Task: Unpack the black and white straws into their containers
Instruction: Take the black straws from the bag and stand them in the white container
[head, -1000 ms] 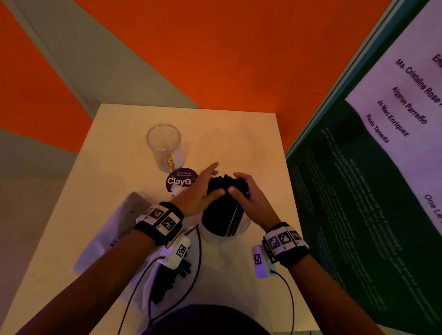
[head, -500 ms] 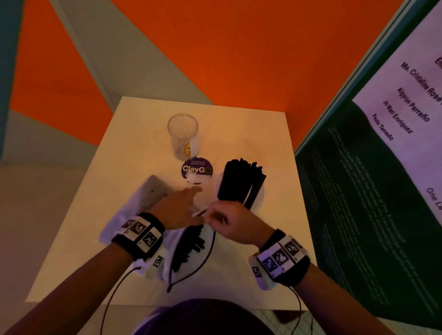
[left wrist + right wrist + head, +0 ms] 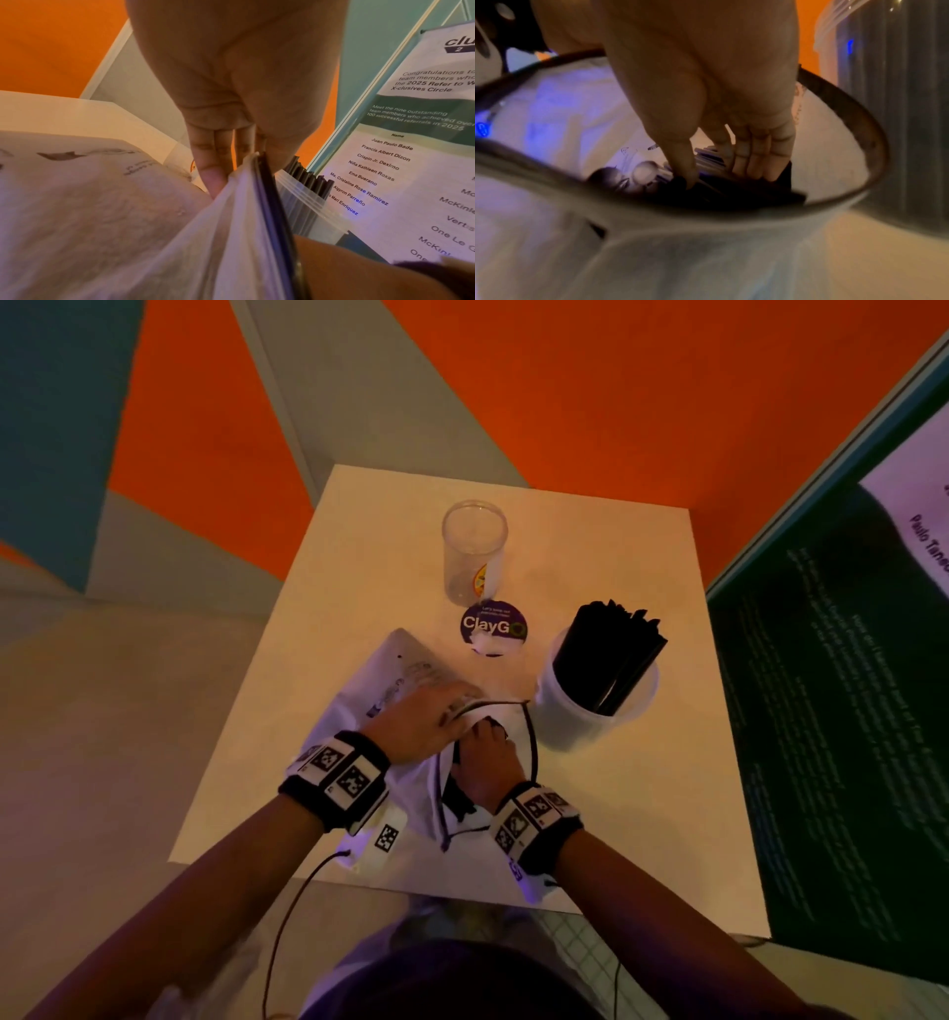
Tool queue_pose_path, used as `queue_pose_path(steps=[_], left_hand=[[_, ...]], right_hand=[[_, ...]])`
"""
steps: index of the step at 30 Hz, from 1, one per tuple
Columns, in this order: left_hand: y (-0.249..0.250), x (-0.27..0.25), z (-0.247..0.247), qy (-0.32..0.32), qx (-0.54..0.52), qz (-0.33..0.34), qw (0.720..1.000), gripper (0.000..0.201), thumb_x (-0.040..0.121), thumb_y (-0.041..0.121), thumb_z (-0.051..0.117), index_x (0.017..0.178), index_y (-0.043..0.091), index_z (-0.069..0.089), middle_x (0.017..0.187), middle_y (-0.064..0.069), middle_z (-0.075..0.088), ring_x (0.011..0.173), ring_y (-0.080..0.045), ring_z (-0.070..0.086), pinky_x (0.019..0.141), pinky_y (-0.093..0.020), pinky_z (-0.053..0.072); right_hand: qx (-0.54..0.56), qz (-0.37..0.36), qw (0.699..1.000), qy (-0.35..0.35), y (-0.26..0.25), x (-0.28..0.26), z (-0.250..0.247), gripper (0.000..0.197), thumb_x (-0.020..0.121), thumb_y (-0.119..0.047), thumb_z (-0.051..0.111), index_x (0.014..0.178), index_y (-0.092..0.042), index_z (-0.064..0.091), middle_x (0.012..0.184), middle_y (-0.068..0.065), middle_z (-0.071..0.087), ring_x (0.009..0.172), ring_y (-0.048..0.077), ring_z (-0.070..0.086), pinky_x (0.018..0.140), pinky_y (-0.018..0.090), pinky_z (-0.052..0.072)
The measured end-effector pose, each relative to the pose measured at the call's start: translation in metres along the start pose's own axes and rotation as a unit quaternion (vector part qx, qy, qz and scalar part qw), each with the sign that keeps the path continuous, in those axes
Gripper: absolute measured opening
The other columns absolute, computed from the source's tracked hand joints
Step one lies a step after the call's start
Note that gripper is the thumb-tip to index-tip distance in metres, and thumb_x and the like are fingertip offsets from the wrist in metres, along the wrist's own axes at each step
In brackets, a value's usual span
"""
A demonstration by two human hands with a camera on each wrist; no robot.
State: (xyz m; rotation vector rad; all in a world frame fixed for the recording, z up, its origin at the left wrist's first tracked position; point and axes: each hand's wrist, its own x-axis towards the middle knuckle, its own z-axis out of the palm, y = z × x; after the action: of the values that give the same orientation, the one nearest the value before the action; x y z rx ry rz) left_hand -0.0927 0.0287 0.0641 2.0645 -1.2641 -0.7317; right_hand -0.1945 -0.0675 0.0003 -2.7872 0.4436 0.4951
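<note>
A white bag point(image 3: 405, 680) with a dark-rimmed mouth lies on the near left of the table point(image 3: 642, 814). My left hand point(image 3: 431, 721) pinches the bag's rim point(image 3: 253, 162) and holds the mouth open. My right hand point(image 3: 485, 755) is inside the bag. There its thumb and fingers point(image 3: 752, 162) close around a bundle of black straws point(image 3: 731, 188), with white straws point(image 3: 649, 172) beside them. A white tub point(image 3: 570, 716) on the right holds more black straws point(image 3: 613, 654), which stand upright. A clear cup point(image 3: 475, 552) stands at the back, with nothing showing in it.
A round purple ClayGo sticker point(image 3: 493, 626) lies between the cup and the bag. A dark poster board point(image 3: 832, 711) with printed names stands along the table's right side. Orange and grey walls rise behind. Cables hang from my wrists over the near table edge.
A second ago both hands were on the black straws in the tub. They have pulled back to the bag; the left now holds its mouth and the right has gone inside.
</note>
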Motion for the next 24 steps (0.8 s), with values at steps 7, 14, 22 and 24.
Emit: queue_pose_path(steps=[7, 14, 22, 24], left_hand=[[-0.009, -0.008, 0.000, 0.005, -0.037, 0.018, 0.999, 0.036, 0.095, 0.018, 0.056, 0.130, 0.015, 0.051, 0.122, 0.001, 0.059, 0.098, -0.006, 0.053, 0.080, -0.011, 0.039], [-0.009, -0.008, -0.001, 0.002, -0.025, 0.027, 0.999, 0.037, 0.095, 0.018, 0.056, 0.131, 0.017, 0.050, 0.125, 0.000, 0.059, 0.104, -0.013, 0.057, 0.087, -0.023, 0.046], [0.001, 0.001, 0.008, -0.007, 0.085, 0.041, 0.995, 0.048, 0.093, 0.033, 0.057, 0.137, 0.017, 0.044, 0.136, -0.004, 0.048, 0.123, -0.023, 0.045, 0.105, -0.040, 0.037], [0.011, 0.007, 0.013, 0.004, 0.125, 0.080, 0.989, 0.057, 0.090, 0.042, 0.059, 0.139, 0.018, 0.043, 0.138, -0.005, 0.045, 0.128, -0.023, 0.037, 0.109, -0.037, 0.027]], right_hand=[[0.000, 0.054, 0.998, -0.027, -0.012, 0.001, 0.006, 0.044, 0.096, -0.018, 0.041, 0.137, -0.001, 0.036, 0.133, 0.018, 0.044, 0.121, 0.033, 0.046, 0.097, 0.043, 0.043], [-0.004, 0.041, 0.999, -0.024, -0.014, -0.004, 0.001, 0.042, 0.098, -0.016, 0.038, 0.137, -0.001, 0.033, 0.131, 0.016, 0.044, 0.116, 0.032, 0.051, 0.092, 0.042, 0.046], [0.035, -0.003, 0.991, -0.126, 0.020, -0.028, -0.051, 0.039, 0.099, -0.022, 0.042, 0.131, 0.000, 0.037, 0.122, 0.020, 0.055, 0.105, 0.036, 0.058, 0.074, 0.035, 0.041], [0.010, -0.025, 0.989, -0.144, 0.040, -0.045, -0.078, 0.034, 0.098, -0.019, 0.044, 0.128, -0.003, 0.042, 0.118, 0.018, 0.060, 0.103, 0.033, 0.060, 0.074, 0.033, 0.042]])
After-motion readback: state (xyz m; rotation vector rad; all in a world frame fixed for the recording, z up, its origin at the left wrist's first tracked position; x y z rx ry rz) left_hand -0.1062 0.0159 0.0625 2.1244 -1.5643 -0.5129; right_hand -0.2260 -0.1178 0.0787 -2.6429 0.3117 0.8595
